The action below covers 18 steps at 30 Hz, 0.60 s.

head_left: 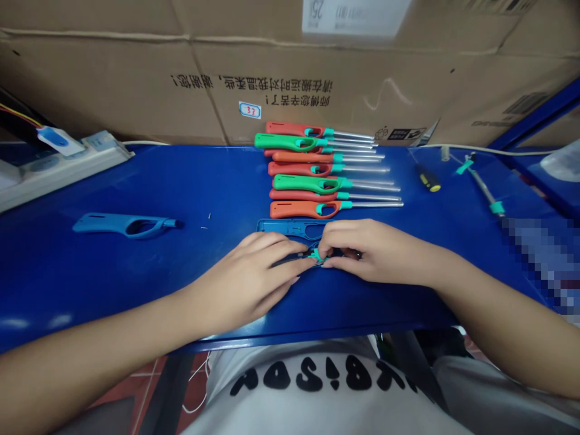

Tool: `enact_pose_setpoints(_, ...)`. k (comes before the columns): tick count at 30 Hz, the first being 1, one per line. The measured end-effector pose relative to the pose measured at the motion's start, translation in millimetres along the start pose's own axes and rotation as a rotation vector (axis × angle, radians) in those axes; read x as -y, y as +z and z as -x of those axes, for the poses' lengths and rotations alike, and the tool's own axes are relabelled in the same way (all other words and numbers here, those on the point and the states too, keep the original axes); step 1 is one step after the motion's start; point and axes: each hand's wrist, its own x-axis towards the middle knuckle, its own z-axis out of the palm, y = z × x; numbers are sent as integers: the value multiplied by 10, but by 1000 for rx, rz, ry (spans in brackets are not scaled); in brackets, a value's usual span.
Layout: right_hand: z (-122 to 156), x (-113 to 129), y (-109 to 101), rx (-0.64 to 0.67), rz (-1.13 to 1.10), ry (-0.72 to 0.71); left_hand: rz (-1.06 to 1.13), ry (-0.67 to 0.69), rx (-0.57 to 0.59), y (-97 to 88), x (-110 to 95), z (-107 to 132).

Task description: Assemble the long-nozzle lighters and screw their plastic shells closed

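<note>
My left hand (265,275) and my right hand (357,251) meet near the table's front edge. Between their fingertips is a small teal part (316,254), pinched by my right fingers and touched by my left fingertips. It sits at a dark lighter piece mostly covered by both hands. Just behind them lies an open blue lighter shell half (285,227), its inside facing up, partly hidden by my right hand. Further back, several long-nosed lighters (303,209) in red, orange and green lie in a row with metal tubes pointing right.
A blue lighter body (122,225) lies at left, with tiny metal bits (205,228) beside it. A power strip (90,157) stands far left. At right are a screwdriver (428,179) and a metal tube with teal ends (484,190). A cardboard box (136,84) walls the back.
</note>
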Motion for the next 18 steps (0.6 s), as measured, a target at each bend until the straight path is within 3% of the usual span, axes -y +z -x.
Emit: enact_pose_setpoints(18, 20, 40, -92, 6, -40, 54, -19, 37, 0, 44, 41, 6)
